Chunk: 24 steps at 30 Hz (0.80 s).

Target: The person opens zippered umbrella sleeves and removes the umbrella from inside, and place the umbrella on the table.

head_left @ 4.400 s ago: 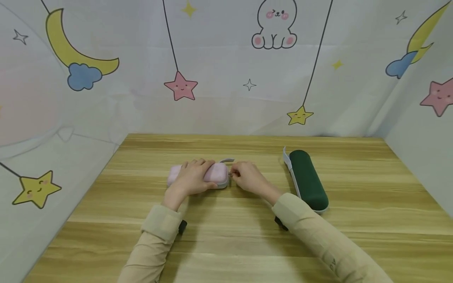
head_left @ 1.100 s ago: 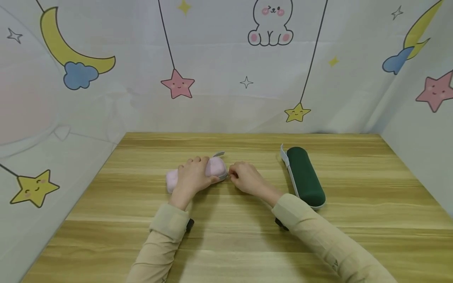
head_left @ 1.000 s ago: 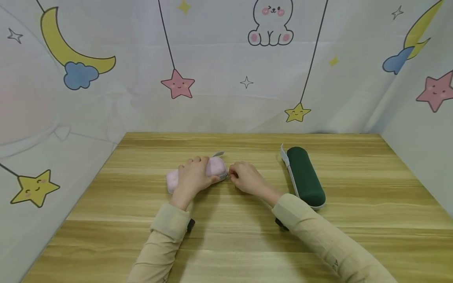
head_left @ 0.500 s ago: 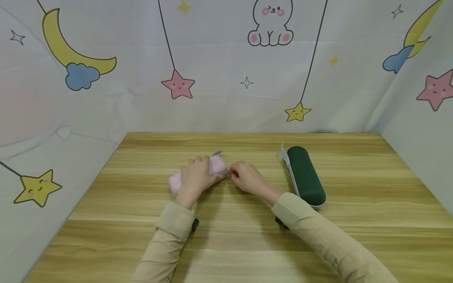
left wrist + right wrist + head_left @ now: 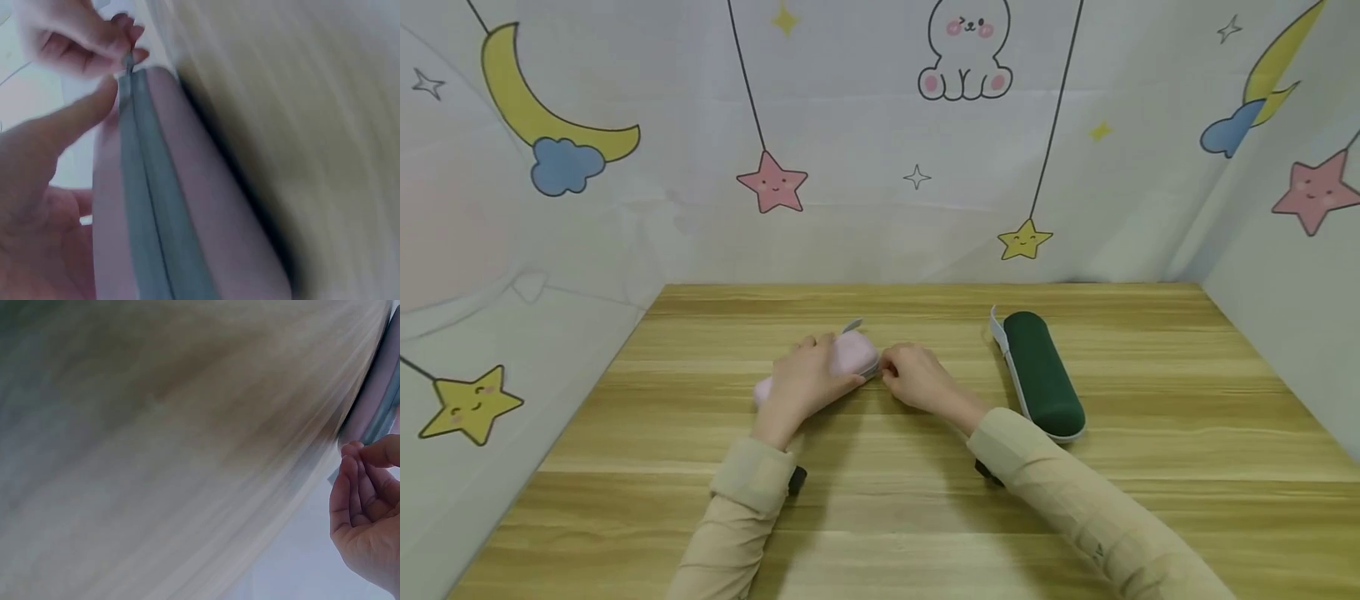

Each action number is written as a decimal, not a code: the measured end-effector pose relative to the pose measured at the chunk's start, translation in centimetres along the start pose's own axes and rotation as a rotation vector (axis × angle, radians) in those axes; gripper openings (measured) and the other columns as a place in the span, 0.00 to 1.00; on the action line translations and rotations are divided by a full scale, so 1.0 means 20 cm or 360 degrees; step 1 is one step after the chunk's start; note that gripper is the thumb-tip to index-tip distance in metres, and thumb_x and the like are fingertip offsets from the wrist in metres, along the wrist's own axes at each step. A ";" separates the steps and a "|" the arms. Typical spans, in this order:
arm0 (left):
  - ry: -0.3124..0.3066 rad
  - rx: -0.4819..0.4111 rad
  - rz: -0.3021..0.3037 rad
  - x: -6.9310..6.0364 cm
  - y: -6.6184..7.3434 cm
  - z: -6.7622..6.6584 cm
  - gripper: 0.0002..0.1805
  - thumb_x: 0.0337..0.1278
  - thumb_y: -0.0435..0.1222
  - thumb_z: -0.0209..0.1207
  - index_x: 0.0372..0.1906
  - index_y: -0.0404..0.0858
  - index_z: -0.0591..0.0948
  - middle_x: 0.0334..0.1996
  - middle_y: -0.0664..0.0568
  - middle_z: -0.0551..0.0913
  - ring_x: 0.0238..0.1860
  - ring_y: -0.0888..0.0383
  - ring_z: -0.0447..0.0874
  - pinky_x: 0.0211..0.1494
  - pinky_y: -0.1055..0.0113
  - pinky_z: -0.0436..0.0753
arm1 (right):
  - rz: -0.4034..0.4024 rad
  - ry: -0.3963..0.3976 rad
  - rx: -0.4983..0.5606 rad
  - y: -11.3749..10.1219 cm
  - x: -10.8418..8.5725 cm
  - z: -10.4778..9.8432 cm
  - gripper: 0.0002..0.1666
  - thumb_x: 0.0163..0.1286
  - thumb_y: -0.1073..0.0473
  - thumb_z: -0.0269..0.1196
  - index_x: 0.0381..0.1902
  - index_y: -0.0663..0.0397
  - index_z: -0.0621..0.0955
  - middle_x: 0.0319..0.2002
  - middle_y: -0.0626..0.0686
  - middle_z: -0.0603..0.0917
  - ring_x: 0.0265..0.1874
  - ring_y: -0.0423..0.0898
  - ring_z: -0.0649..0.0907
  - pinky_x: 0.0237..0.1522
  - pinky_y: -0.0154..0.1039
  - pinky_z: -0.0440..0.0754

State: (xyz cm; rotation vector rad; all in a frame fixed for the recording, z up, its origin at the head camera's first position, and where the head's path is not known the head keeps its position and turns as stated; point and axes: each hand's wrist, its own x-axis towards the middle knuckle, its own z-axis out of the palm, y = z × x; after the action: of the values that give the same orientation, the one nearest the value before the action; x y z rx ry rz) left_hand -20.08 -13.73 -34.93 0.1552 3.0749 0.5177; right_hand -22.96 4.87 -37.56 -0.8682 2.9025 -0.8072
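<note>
A pink zip case (image 5: pixel 853 353) with a grey zipper band lies slantwise on the table, its right end farther away. My left hand (image 5: pixel 805 385) grips it from above, covering its middle. In the left wrist view the thumb lies along the case's side near the grey zipper band (image 5: pixel 145 162), whose two halves sit close together. At the case's right end my right hand (image 5: pixel 919 379) pinches the small zipper pull (image 5: pixel 129 61) between thumb and fingers. The right wrist view shows these fingertips touching, with the pull mostly hidden. A grey strap (image 5: pixel 852 326) sticks out behind the case.
A dark green case (image 5: pixel 1045 375) with a pale edge and a pale strap (image 5: pixel 997 329) lies to the right, beyond the right forearm. The wooden table (image 5: pixel 880 517) ends at a printed cloth backdrop (image 5: pixel 850 242).
The pink case has turned from nearly straight across to a slant, its right end swinging away. My left hand has turned with it. The right hand stays pinching at the case's right end.
</note>
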 end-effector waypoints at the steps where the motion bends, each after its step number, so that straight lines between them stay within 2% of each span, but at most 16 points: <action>1: -0.0033 -0.0037 0.0011 -0.01 -0.02 -0.01 0.44 0.52 0.58 0.62 0.68 0.35 0.67 0.59 0.35 0.75 0.58 0.38 0.75 0.56 0.38 0.74 | 0.0003 -0.0005 0.0006 0.00 0.00 0.00 0.05 0.63 0.68 0.61 0.34 0.60 0.84 0.32 0.52 0.85 0.28 0.42 0.77 0.33 0.34 0.78; 5: -0.0182 -0.0154 0.0108 -0.04 -0.11 -0.06 0.45 0.54 0.55 0.62 0.71 0.37 0.63 0.63 0.34 0.71 0.60 0.40 0.74 0.58 0.42 0.74 | 0.0004 -0.0004 0.0002 -0.01 0.00 0.00 0.04 0.63 0.67 0.62 0.33 0.58 0.84 0.31 0.51 0.84 0.28 0.41 0.76 0.32 0.34 0.76; 9: -0.0295 -0.0198 0.0292 -0.06 -0.19 -0.09 0.47 0.52 0.52 0.66 0.73 0.38 0.59 0.64 0.33 0.69 0.60 0.40 0.73 0.60 0.44 0.74 | 0.0001 0.0002 -0.0002 0.00 0.00 0.00 0.04 0.63 0.67 0.62 0.33 0.58 0.84 0.32 0.51 0.85 0.28 0.41 0.77 0.33 0.34 0.77; 12: -0.0323 -0.0183 0.0415 -0.08 -0.23 -0.10 0.50 0.49 0.49 0.69 0.75 0.40 0.57 0.63 0.32 0.68 0.60 0.40 0.72 0.60 0.44 0.73 | -0.0009 0.0014 -0.0021 0.00 0.00 0.00 0.05 0.63 0.67 0.62 0.32 0.58 0.84 0.32 0.51 0.85 0.28 0.41 0.76 0.33 0.34 0.76; 15: -0.0337 -0.0143 0.0478 -0.10 -0.26 -0.10 0.52 0.46 0.46 0.71 0.75 0.45 0.56 0.64 0.34 0.67 0.59 0.41 0.72 0.59 0.44 0.74 | -0.0016 0.0013 -0.0029 0.00 0.00 0.00 0.05 0.63 0.67 0.61 0.32 0.57 0.84 0.31 0.51 0.85 0.28 0.41 0.76 0.32 0.34 0.76; 21: -0.0330 -0.0063 0.0548 -0.13 -0.31 -0.10 0.52 0.43 0.40 0.73 0.75 0.53 0.57 0.66 0.36 0.65 0.59 0.40 0.73 0.56 0.43 0.75 | -0.0009 0.0002 -0.0044 0.00 0.00 0.01 0.04 0.64 0.66 0.61 0.31 0.57 0.84 0.30 0.51 0.84 0.27 0.40 0.76 0.32 0.33 0.75; 24: -0.0324 -0.0044 0.0545 -0.14 -0.32 -0.09 0.53 0.42 0.38 0.72 0.75 0.57 0.57 0.67 0.37 0.64 0.59 0.40 0.73 0.56 0.44 0.75 | 0.0001 -0.0001 -0.0037 0.00 0.00 0.01 0.04 0.64 0.66 0.62 0.31 0.57 0.84 0.30 0.50 0.84 0.26 0.40 0.75 0.31 0.33 0.74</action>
State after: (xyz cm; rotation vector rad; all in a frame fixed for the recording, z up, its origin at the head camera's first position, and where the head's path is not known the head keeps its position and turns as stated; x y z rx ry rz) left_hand -17.92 -20.64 -35.37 0.6962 2.8497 0.5158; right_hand -22.92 4.84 -37.67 -0.8690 2.9174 -0.7748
